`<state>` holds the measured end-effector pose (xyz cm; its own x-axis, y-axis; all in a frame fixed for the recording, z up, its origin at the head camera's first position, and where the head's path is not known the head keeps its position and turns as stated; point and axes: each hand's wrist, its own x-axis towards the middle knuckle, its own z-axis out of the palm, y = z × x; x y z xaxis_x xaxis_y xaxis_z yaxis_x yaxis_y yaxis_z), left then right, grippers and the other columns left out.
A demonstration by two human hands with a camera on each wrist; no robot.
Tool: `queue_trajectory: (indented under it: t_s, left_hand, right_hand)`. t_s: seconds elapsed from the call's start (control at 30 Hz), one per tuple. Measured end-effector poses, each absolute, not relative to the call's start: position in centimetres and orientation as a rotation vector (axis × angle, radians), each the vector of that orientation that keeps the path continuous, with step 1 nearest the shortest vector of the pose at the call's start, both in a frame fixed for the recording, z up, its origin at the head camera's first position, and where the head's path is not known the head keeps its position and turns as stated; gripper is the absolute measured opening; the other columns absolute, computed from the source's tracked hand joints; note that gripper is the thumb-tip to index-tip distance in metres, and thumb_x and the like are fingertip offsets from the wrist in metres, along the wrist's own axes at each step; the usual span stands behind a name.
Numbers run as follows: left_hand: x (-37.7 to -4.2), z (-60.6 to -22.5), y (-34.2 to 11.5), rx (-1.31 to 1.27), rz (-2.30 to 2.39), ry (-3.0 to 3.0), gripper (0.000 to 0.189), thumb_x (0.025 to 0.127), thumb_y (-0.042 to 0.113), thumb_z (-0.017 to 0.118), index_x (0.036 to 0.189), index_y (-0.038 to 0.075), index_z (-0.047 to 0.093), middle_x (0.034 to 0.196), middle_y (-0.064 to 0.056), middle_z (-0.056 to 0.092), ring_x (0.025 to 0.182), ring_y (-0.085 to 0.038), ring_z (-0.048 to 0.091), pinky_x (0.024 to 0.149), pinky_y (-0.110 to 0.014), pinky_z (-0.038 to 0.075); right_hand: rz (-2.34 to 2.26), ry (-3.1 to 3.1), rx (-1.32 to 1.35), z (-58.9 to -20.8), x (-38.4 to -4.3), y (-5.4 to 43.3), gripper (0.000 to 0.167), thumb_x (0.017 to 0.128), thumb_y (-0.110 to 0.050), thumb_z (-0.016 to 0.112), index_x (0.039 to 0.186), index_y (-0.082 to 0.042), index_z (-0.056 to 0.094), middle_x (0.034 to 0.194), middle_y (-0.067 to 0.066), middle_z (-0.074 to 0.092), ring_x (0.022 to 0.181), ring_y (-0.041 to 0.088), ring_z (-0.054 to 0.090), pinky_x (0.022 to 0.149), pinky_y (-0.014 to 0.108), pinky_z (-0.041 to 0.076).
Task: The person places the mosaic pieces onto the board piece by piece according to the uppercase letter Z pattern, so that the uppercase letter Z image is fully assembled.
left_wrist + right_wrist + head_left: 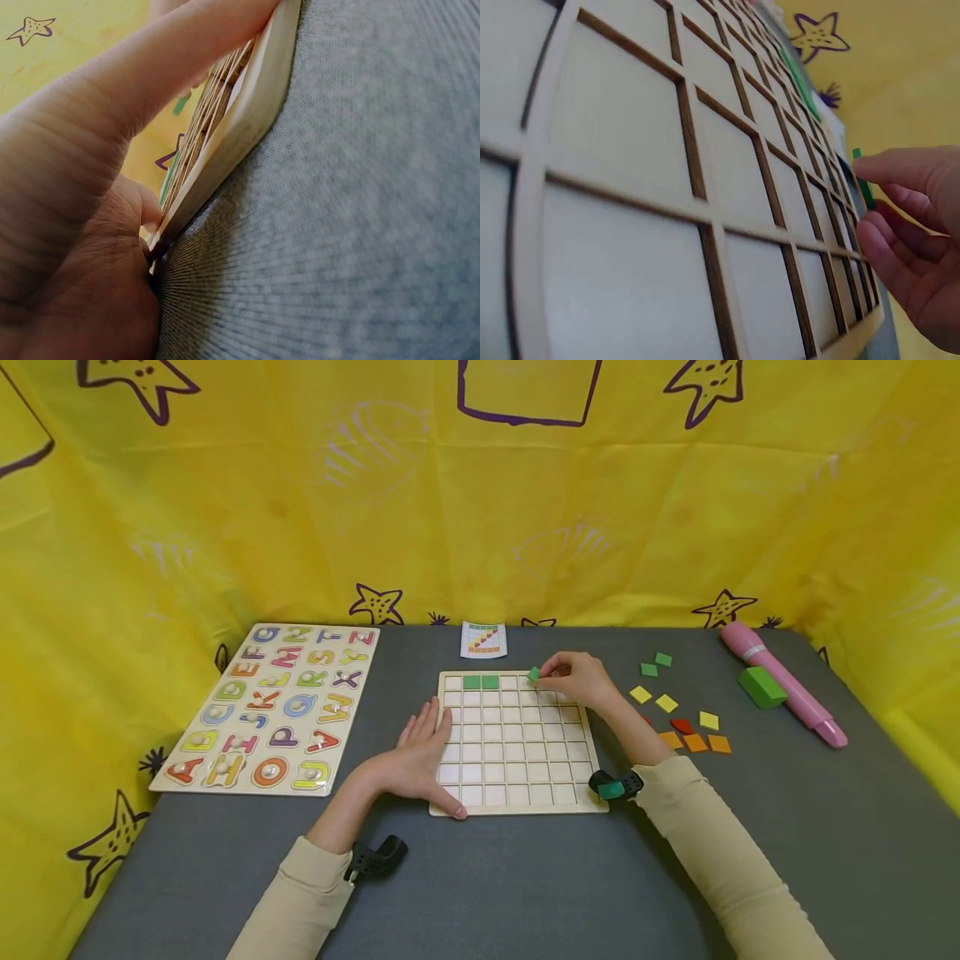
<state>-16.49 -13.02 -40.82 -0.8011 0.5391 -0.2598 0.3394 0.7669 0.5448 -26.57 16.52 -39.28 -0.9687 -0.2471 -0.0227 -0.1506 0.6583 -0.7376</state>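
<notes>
A wooden grid board lies on the table with two green square tiles in its far row. Along the board's left side rests my left hand, fingers stretched out and thumb laid over the near left corner. Between the thumb and fingers of my right hand a green tile is pinched. It is tilted over the far row, right of the two placed tiles. From the right wrist view, the green tile appears edge-on at the fingertips.
Behind the board lies a small pattern card. To the left is an alphabet puzzle. Loose green, yellow, red and orange tiles lie to the right, near a green block and a pink microphone-shaped toy.
</notes>
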Motion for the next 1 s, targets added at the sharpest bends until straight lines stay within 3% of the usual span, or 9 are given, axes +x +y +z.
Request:
queue_trajectory:
  t_s: [0.27,0.6,0.83,1.0]
  left_hand:
    - [-16.5,-40.8,-13.1,0.660,0.676,2.566,0.146,0.059,0.059,0.087,0.153,-0.004,-0.005,0.157,-0.022,-0.022,0.144,-0.032,-0.021,0.115,-0.049,-0.006]
    - [-16.5,-40.9,-12.9,0.667,0.674,2.562,0.145,0.059,0.060,0.086,0.154,-0.002,-0.005,0.157,-0.022,-0.023,0.144,-0.032,-0.021,0.115,-0.049,-0.006]
    - [-16.4,-40.8,-13.0,0.662,0.686,2.560,0.145,0.059,0.060,0.086,0.154,-0.002,-0.005,0.157,-0.022,-0.022,0.144,-0.032,-0.021,0.115,-0.049,-0.006]
    - [-16.4,-40.8,-13.0,0.668,0.683,2.565,0.145,0.059,0.060,0.086,0.154,-0.001,-0.004,0.157,-0.022,-0.022,0.144,-0.032,-0.021,0.115,-0.050,-0.006]
  right_hand:
    - [-1.142,2.758,-0.541,-39.7,-27.0,13.9,0.013,0.086,-0.016,0.075,0.094,-0.008,0.070,0.084,0.004,0.064,0.077,0.020,0.055,0.067,0.032,0.043]
    - [-1.205,2.716,-0.596,-40.1,-26.8,13.2,0.019,0.091,-0.012,0.069,0.109,-0.006,0.070,0.102,0.008,0.067,0.094,0.024,0.059,0.082,0.040,0.048]
    - [-1.236,2.722,-0.561,-40.2,-26.4,13.7,0.018,0.098,-0.015,0.060,0.112,-0.009,0.070,0.107,0.006,0.069,0.102,0.024,0.062,0.086,0.041,0.050]
    - [-1.276,2.768,-0.504,-39.9,-25.9,15.4,0.020,0.098,-0.016,0.060,0.113,-0.008,0.070,0.109,0.008,0.069,0.103,0.026,0.061,0.086,0.043,0.049]
